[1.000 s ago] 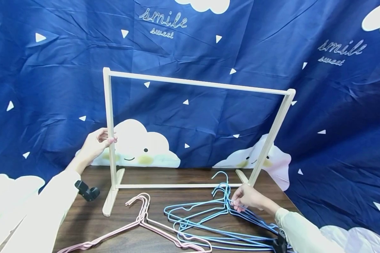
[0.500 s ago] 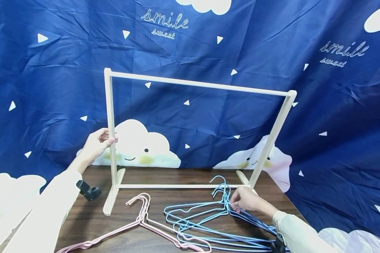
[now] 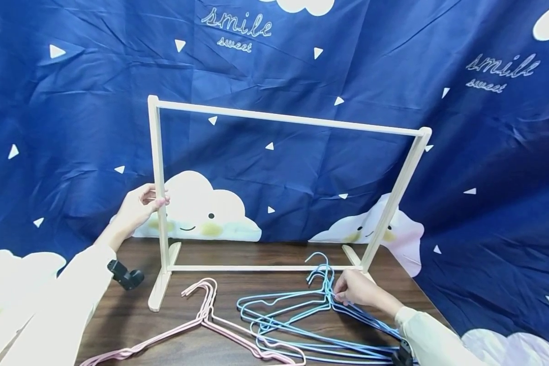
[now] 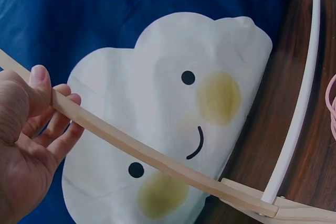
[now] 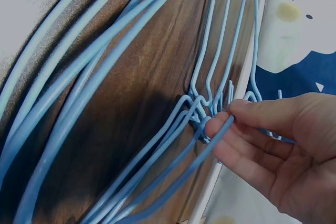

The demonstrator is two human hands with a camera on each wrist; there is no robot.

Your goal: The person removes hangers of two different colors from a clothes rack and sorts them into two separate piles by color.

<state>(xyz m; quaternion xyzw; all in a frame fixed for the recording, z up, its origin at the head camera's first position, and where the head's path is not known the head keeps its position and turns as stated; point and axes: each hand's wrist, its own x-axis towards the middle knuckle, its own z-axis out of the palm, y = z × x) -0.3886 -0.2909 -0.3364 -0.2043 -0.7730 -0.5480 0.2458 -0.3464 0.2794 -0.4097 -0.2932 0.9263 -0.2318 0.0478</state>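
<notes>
My left hand (image 3: 134,209) holds the left post (image 4: 142,145) of a pale wooden rack, thumb on the near side and fingers behind. The rack stands upright; its top rail (image 3: 283,118) carries nothing. Low at the right, my right hand (image 3: 358,290) pinches the wire shoulder of a blue hanger (image 5: 202,153) near its neck, between thumb and fingers. That hanger lies over several other blue hangers (image 3: 283,295), their hooks bunched and pointing toward the rack. In the head view the uppermost hook overlaps the rack's lower rail (image 3: 256,269).
Pink hangers (image 3: 205,316) lie on the dark wood-grain table (image 3: 128,300) left of the blue ones, their arms overlapping the blue stack. The rack's left foot (image 3: 160,291) sits beside them. A blue curtain (image 3: 274,178) with white clouds hangs behind the table.
The topmost blue hook has dipped slightly, with a small shift of my right hand at the wire. My left hand keeps its hold on the post.
</notes>
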